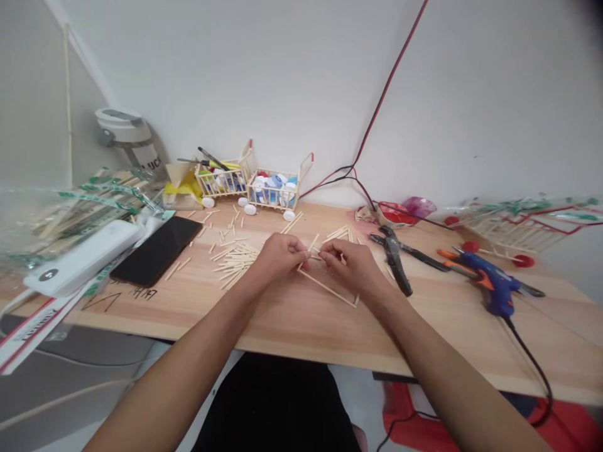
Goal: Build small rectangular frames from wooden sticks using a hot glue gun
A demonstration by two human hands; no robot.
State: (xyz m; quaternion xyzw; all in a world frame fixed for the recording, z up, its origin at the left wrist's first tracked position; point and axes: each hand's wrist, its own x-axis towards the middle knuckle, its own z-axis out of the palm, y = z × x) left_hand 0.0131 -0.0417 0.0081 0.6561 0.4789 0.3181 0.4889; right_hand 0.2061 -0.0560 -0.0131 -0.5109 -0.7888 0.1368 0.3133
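Observation:
Both my hands meet over the middle of the wooden table [301, 326]. My left hand [279, 254] is closed in a pinch on a thin wooden stick [311, 243] that slants up to the right. My right hand [349, 263] is closed too, its fingertips pinching the same stick work from the other side. Under my right hand lies a frame of glued sticks [330, 290], a long stick running down to the right. A loose pile of cut sticks [233, 260] lies just left of my left hand.
A black phone [155, 250] and a white power bank [82, 257] lie at the left. Two small stick carts [254, 182] stand at the back. Black pliers [393, 257], orange-handled cutters [452, 263] and a blue glue gun [492, 285] lie at the right. Bags of sticks [522, 223] sit at both sides.

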